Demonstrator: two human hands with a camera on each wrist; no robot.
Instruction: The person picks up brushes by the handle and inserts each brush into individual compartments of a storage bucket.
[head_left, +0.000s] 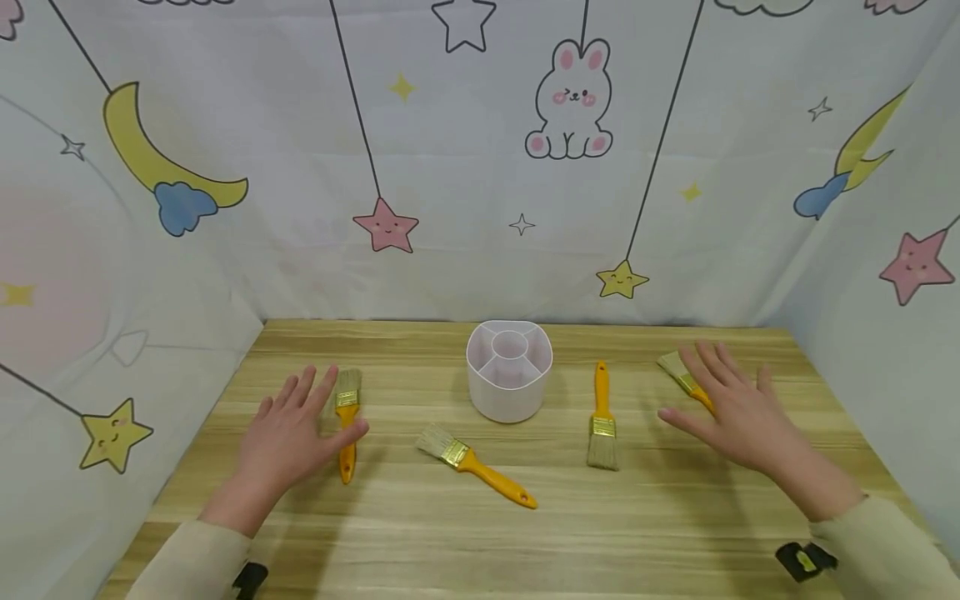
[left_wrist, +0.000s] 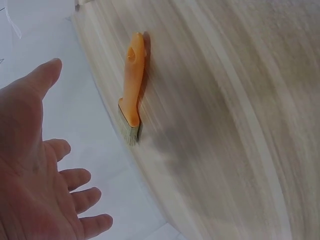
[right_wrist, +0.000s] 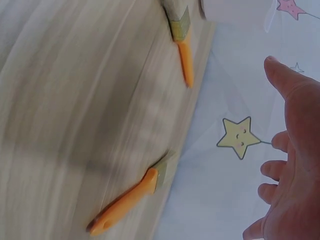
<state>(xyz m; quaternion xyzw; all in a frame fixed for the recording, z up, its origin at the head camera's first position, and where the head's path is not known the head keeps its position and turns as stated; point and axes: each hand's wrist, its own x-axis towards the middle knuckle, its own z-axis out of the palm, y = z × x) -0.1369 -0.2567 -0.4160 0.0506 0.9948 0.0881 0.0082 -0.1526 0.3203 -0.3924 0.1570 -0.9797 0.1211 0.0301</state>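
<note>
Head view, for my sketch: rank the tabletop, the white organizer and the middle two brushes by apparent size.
Tabletop
White organizer
Diagonal brush and straighter brush, unranked: the diagonal one looks longer but lies nearer.

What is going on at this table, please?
A person's left hand and right hand hover open over a table, holding nothing. The left is near one brush, the right near another brush. A third brush lies in front of a white holder, a fourth brush to its right.
</note>
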